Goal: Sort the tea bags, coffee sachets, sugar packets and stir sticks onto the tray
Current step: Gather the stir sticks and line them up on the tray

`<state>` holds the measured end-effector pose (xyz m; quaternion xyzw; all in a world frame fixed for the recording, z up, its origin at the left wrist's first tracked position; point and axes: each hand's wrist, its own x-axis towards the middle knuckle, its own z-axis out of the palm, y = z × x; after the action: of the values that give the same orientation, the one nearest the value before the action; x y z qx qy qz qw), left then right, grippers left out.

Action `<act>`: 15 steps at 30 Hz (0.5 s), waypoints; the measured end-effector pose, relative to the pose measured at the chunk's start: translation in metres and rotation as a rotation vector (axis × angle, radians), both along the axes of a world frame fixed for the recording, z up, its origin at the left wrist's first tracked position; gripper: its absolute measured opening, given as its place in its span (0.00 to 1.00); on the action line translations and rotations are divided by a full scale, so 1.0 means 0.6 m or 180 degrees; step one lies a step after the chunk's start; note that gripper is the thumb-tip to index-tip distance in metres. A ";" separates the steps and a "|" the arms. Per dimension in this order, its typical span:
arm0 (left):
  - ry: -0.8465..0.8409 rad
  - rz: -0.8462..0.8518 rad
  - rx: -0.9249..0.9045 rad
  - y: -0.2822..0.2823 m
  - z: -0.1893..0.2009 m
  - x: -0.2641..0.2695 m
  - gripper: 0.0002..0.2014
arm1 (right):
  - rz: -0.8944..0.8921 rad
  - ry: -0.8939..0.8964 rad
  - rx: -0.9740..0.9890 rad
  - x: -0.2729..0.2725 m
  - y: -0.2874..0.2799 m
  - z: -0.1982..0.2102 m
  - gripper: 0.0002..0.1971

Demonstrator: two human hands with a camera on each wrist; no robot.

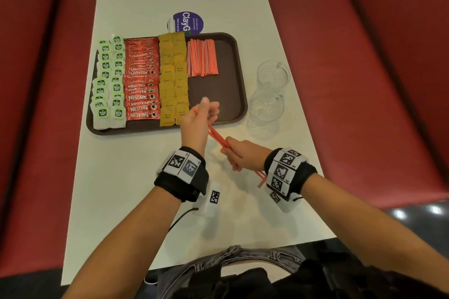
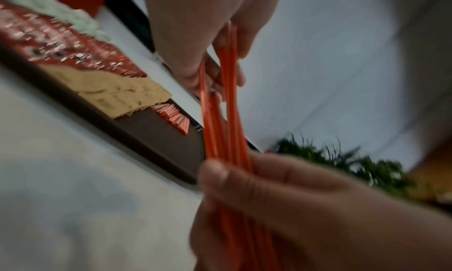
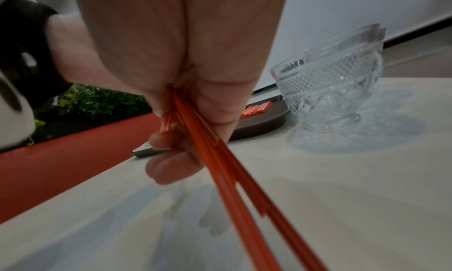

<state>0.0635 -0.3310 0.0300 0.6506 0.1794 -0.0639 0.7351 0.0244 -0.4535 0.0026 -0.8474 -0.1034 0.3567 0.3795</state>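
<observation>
A brown tray (image 1: 218, 94) lies on the white table. It holds rows of green-labelled tea bags (image 1: 108, 85), red coffee sachets (image 1: 142, 80), tan sugar packets (image 1: 173, 77) and a block of red stir sticks (image 1: 201, 57). Just in front of the tray's near edge, both hands hold a loose bundle of red stir sticks (image 1: 217, 137) in the air. My left hand (image 1: 199, 114) pinches the far end (image 2: 229, 120). My right hand (image 1: 240, 155) grips the near part, and the ends stick out under its wrist. The bundle (image 3: 220, 169) runs across the right wrist view.
Two patterned glass cups (image 1: 273, 74) (image 1: 266, 107) stand right of the tray, the nearer one close to it (image 3: 330, 82). A purple round sticker (image 1: 188, 22) lies behind the tray. Red bench seats flank the table. The tray's front right part is bare.
</observation>
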 end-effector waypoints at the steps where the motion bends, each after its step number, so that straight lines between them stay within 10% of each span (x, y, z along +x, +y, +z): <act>1: 0.0031 -0.0025 0.0024 -0.005 -0.004 -0.003 0.13 | -0.0050 0.0000 0.0052 0.001 0.000 0.002 0.09; 12: 0.0124 -0.0725 0.0181 -0.043 0.003 -0.016 0.22 | -0.0666 -0.0089 0.0969 0.010 0.006 0.014 0.13; 15: 0.0317 -0.0771 0.0025 -0.027 0.002 -0.012 0.39 | -0.1107 -0.0240 0.1512 0.020 0.008 0.019 0.05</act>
<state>0.0565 -0.3470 0.0311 0.6665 0.1360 -0.1838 0.7096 0.0367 -0.4485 0.0138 -0.7525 -0.0512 0.2204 0.6185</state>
